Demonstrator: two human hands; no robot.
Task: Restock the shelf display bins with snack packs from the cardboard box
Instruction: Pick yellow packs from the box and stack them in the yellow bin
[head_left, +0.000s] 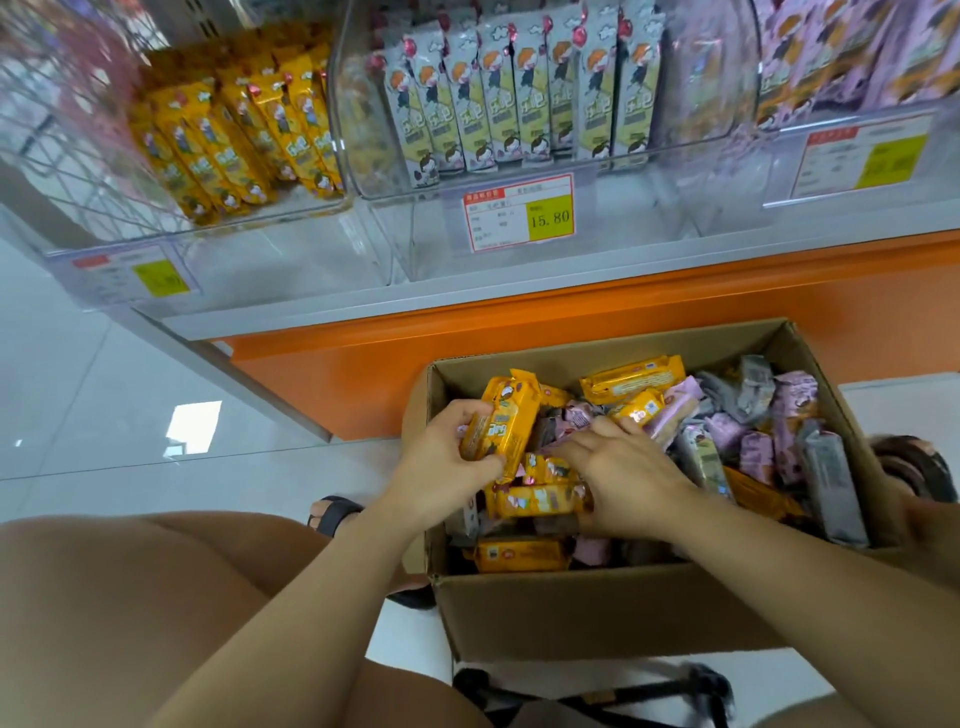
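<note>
In the head view, the cardboard box (571, 613) sits on the white floor (104, 395) at lower centre, below the orange shelf base (519, 322). It is heaped with yellow, purple and grey snack packs. The left hand (447, 457) has its fingers (467, 415) curled round a yellow snack pack (506, 428), held upright over the box. The right hand (618, 478) lies on the heap, its fingers released and grasping nothing. Across the top of the frame, clear bins hold yellow packs (234, 135), grey packs (519, 93) and purple packs (857, 52), with a price tag (519, 213) at centre.

"15.80" on middle bin's price tag (519, 213), other tags blurred
</note>
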